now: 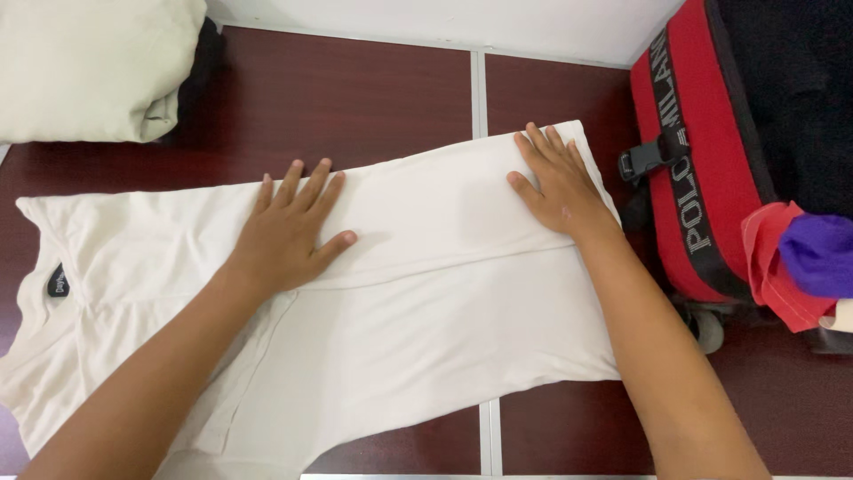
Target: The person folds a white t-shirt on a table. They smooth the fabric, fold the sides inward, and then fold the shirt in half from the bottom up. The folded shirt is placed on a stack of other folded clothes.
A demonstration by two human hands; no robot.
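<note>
A white T-shirt (400,293) lies flat on a dark red floor (355,98), w/ pale lines running between the big tiles. The shirt is spread sideways: its neck & a small black tag (58,282) are at the left edge, the bottom hem is over at the right. The far side of the shirt is folded over toward the middle, so there is a long fold line across it.

Both hands lie flat on that folded part, palms down. The left hand (291,233) is near the middle of the shirt, fingers (302,187) a bit spread & straight, thumb out to the side. The right hand (560,182) is near the hem end, fingers (551,147) close together & straight, thumb out too. Neither hand pinches the cloth; they just press on it.

At top left is a folded pale green-white cloth (89,67), apart from the shirt. At right stands a red suitcase (711,160) w/ a black strap & buckle, just beside the hem. A red cloth (773,267) & a purple cloth (817,253) hang at its near end.
</note>
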